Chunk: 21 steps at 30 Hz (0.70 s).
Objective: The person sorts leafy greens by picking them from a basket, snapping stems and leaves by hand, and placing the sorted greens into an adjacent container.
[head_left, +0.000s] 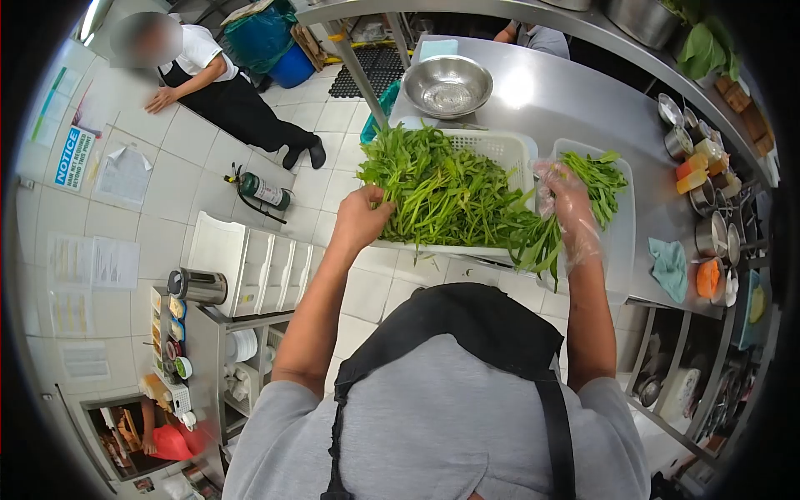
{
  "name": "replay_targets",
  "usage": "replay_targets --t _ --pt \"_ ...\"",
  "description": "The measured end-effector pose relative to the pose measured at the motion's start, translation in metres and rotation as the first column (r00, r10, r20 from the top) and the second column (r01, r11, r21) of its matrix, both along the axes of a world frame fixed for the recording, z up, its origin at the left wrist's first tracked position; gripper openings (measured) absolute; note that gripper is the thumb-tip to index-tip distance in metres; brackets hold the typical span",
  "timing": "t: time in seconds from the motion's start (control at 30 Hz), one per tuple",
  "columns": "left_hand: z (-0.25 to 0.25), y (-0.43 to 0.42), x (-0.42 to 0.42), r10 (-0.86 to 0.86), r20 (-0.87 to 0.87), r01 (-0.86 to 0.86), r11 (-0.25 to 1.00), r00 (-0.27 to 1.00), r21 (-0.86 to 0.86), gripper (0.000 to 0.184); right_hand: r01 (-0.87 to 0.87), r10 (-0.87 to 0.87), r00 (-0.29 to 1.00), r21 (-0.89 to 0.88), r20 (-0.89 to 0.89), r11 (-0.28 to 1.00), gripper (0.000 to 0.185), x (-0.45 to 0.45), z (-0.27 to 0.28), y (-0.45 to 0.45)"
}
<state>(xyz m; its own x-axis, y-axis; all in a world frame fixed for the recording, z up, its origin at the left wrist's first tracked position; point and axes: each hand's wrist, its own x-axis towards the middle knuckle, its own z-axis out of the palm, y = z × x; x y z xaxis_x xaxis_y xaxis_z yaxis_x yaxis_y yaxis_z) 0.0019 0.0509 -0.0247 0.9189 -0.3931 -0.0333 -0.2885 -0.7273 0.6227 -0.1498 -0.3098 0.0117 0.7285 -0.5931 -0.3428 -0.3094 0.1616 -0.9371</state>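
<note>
The grey shirt (450, 417) is closest. From it, greens (442, 196) sit in a basket (505, 150) at twelve o'clock. A bunch (537, 240) pokes over its edge and might fall if the right hand (570, 207), at one, goes loose; that hand is closed round it. The left hand (362, 220), at eleven, curls against greens; can't tell if it pinches.

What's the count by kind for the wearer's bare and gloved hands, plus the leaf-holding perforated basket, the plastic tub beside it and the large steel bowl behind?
Bare left hand: 1
Gloved right hand: 1
White perforated basket: 1
Plastic tub: 1
Large steel bowl: 1
Total: 5
</note>
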Motion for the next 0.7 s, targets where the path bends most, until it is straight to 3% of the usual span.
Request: replay_targets --t 0.13,0.3,0.4,0.43,0.53,0.63,0.7 --pt "0.020 0.002 -0.005 0.047 -0.180 -0.098 0.953 0.983 -0.286 0.020 -0.066 0.065 0.998 0.007 0.013 0.998 0.031 -0.003 -0.015 0.000" --pt "0.057 -0.011 -0.017 -0.080 -0.272 -0.161 0.635 0.959 -0.756 0.015 -0.223 0.218 0.974 -0.114 -0.058 0.968 0.030 -0.003 -0.022 -0.002" --pt "0.049 -0.016 -0.013 -0.116 -0.260 -0.131 0.632 0.959 -0.763 0.017 -0.288 0.266 0.957 -0.257 -0.117 0.922 0.036 0.003 0.012 0.034" --pt "0.055 -0.022 -0.017 -0.152 -0.275 -0.128 0.612 0.949 -0.780 0.017 -0.319 0.320 0.945 -0.415 -0.069 0.852 0.035 0.008 0.009 0.043" --pt "0.059 -0.035 -0.026 -0.192 -0.263 -0.096 0.606 0.945 -0.789 0.017 -0.366 0.563 0.808 -0.601 0.174 0.711 0.031 0.017 0.016 0.072" --pt "0.059 -0.046 -0.032 -0.235 -0.234 -0.049 0.599 0.944 -0.799 0.016 -0.206 0.526 0.801 -0.694 0.285 0.690 0.022 0.021 0.045 0.110" --pt "0.055 -0.052 -0.033 -0.283 -0.214 -0.018 0.565 0.935 -0.825 0.018 -0.143 0.574 0.787 -0.838 0.227 0.527 0.019 0.021 0.062 0.118"
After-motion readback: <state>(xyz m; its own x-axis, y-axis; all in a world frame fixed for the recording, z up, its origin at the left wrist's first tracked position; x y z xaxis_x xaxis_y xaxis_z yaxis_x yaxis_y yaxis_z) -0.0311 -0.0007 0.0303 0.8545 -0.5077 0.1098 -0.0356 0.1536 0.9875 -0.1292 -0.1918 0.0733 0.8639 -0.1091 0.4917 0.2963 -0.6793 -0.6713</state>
